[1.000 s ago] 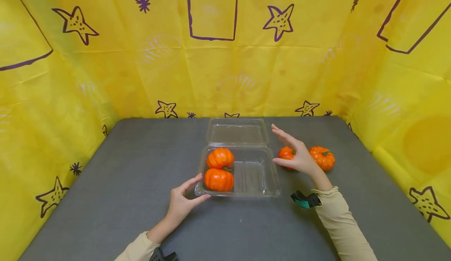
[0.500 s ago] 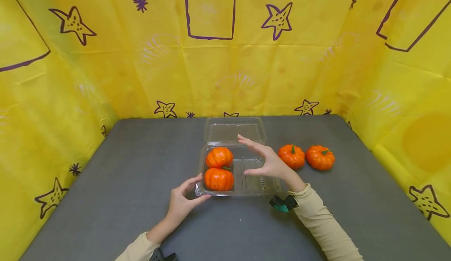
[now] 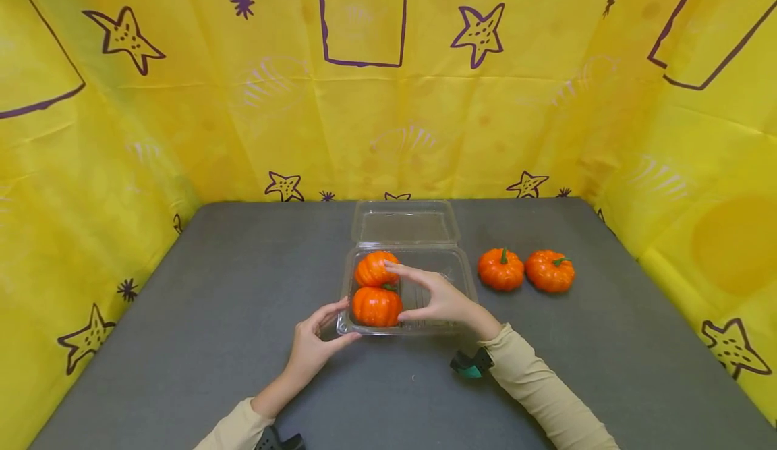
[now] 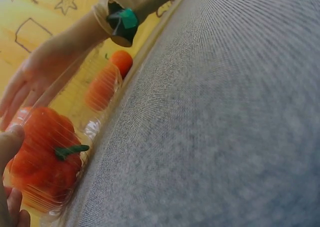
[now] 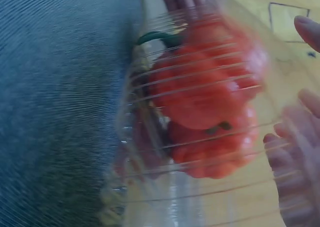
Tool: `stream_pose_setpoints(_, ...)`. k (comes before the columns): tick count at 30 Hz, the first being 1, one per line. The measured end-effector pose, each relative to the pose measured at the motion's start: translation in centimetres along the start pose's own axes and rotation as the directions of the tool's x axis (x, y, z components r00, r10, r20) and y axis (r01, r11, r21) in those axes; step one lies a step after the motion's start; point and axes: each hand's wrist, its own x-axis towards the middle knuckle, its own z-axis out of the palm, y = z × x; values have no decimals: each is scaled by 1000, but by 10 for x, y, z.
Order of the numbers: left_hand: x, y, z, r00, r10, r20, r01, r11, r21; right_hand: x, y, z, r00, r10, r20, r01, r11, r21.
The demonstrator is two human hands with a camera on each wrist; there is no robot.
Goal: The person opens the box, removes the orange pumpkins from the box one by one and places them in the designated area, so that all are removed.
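Clear plastic clamshell container [image 3: 452, 266] is found open on the grey table [image 3: 212, 315], its lid laid back. Two orange mini pumpkins are lodged in its left half, the near pumpkin [image 3: 376, 306] just before the far pumpkin [image 3: 374, 268]. The front left corner is pinched by the left hand [image 3: 311, 349]. The right hand [image 3: 438, 298] is spread above the tray, fingers relaxed, nothing gripped. Two loose pumpkins [image 3: 500, 269] are noted side by side to the right
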Motion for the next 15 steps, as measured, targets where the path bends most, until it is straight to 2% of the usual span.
stream_pose_setpoints(5,0,1,0,1000,-21,15,21,1000,8,-1,12,8,999,2,54,-1,1000,-27)
stream_pose_setpoints(11,0,-1,0,999,-24,47,24,1000,-2,3,-13,4,990,-66,124,66,998,-1)
stream_pose_setpoints(15,-1,-2,1,997,-60,58,60,998,6,5,-21,2,983,-74,167,73,997,15)
